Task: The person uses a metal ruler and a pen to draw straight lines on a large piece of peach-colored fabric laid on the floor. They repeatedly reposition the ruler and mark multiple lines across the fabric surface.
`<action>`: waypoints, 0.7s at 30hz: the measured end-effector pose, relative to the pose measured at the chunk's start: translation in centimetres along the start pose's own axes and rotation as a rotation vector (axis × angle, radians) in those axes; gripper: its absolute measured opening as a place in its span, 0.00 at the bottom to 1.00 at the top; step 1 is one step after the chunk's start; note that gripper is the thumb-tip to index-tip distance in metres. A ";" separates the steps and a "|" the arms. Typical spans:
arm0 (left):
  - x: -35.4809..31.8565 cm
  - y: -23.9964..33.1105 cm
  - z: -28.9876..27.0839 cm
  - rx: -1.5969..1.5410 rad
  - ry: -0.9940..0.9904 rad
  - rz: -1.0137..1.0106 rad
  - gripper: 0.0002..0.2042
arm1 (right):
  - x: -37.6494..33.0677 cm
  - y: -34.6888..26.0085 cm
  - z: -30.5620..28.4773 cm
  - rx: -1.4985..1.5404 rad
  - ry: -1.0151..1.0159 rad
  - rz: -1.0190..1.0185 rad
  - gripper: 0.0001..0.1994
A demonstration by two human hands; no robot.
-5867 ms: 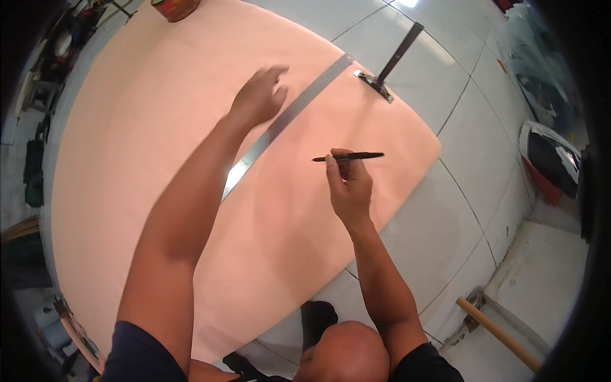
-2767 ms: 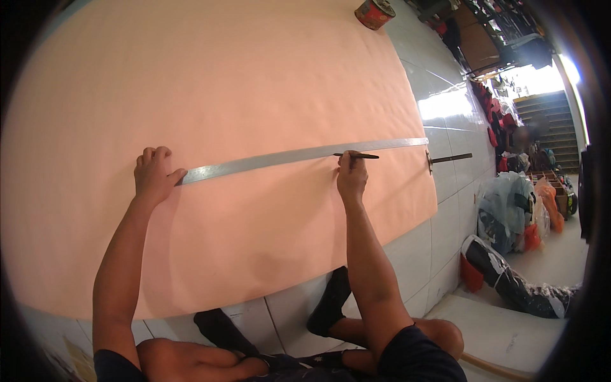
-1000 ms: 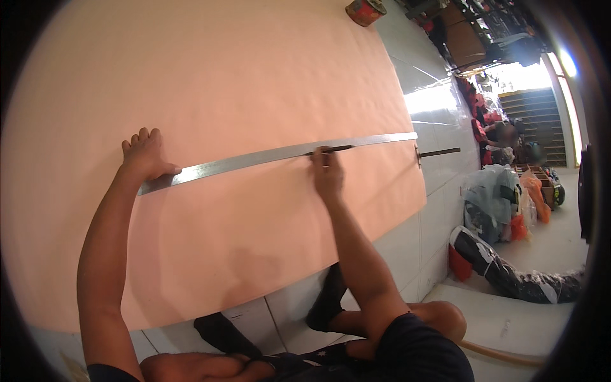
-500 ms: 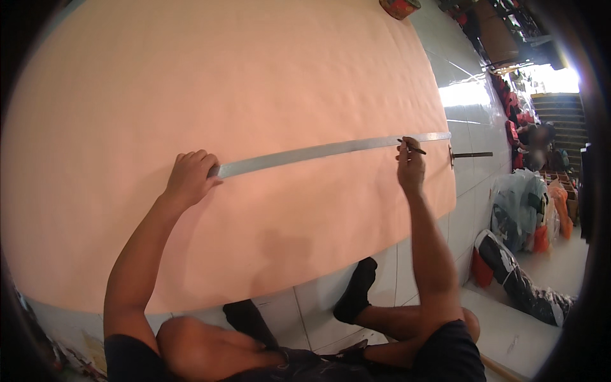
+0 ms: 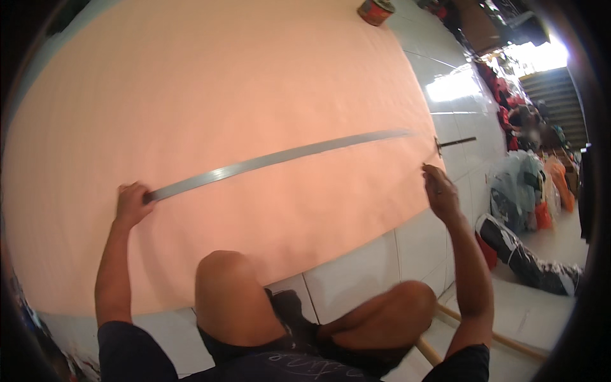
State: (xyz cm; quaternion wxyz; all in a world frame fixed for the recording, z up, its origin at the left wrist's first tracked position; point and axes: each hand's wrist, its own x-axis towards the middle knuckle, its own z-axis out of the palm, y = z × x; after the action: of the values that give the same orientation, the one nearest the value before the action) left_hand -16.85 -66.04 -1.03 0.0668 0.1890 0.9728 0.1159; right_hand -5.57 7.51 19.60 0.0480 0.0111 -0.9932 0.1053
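Note:
A long grey metal ruler [image 5: 267,160] lies slanting across a large pale peach sheet [image 5: 273,83] spread on the floor. My left hand [image 5: 132,204] is closed on the ruler's left end. Over the sheet's right edge, my right hand [image 5: 442,193] is closed around a slim dark pen [image 5: 424,166], with only a bit of it showing. That hand is apart from the ruler, whose right end is blurred. Just beyond my right hand, a thin dark T-shaped tool [image 5: 457,141] lies at the sheet's edge, its shaft reaching onto the tiles.
A red can [image 5: 375,11] stands at the sheet's far right corner. Glossy tiles [image 5: 468,121] border the sheet. Plastic bags [image 5: 519,191] and a dark, white-marked bundle [image 5: 528,258] lie to the right. My bent knees [image 5: 232,299] are close to the near edge.
My left hand has pulled the ruler leftward and nearer, so its right end has left the sheet's right edge. My right hand has lifted off the ruler and moved nearer, keeping the pen.

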 end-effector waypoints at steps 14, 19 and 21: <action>-17.4 -2.8 -8.5 0.138 -0.220 -0.446 0.15 | 3.9 -10.7 23.3 0.409 0.090 -0.218 0.10; -16.6 -0.5 -14.7 0.009 -0.187 -0.580 0.16 | 7.8 -10.7 27.5 0.313 0.218 -0.207 0.13; -16.7 -0.1 -16.0 -0.020 -0.151 -0.626 0.16 | 8.2 -9.4 28.5 0.200 0.208 -0.183 0.12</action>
State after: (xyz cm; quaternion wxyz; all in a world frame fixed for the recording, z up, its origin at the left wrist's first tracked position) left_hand -4.27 -75.76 15.76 0.1731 -0.1120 0.9748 0.0850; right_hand -16.08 -7.71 -5.35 0.1588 0.0953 -0.9623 0.1992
